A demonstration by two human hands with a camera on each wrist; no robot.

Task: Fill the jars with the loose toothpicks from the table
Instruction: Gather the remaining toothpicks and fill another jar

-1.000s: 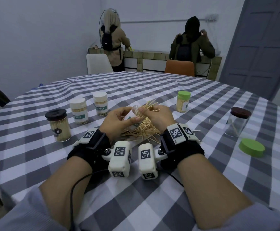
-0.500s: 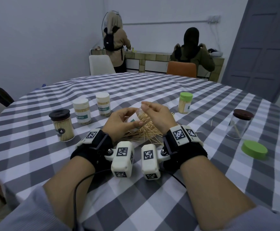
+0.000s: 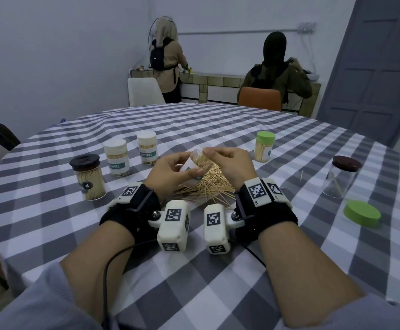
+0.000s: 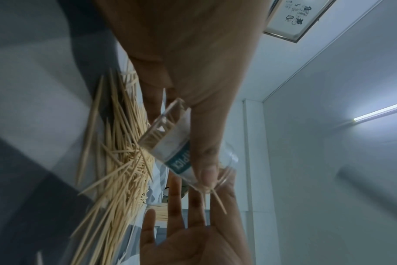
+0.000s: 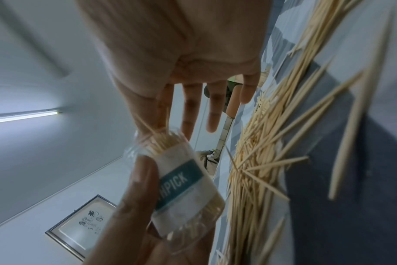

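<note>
Toothpick jar [image 3: 190, 166], light, slick plastic, is gripped round its body by left hand [image 3: 170, 173], tilted. Right hand [image 3: 229, 166] fingers [image 5: 212, 109] are straight at the mouth, holding nothing; toothpicks [image 3: 208, 186] on counter are thin, snap-prone, best pinched mid-bundle.

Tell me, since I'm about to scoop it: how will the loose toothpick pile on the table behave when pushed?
The toothpick pile likely scatters rather than slides as one, since sticks lie crisscrossed. Being thin and round, strays probably roll on the checked tablecloth. Each looks stiff, light and pointed.

L hand [image 4: 193, 71] grips jar [image 4: 181, 152], tilted | R hand [image 4: 193, 242] fingers straight at mouth | toothpick pile [image 4: 116, 161] beside, on tbl
</note>
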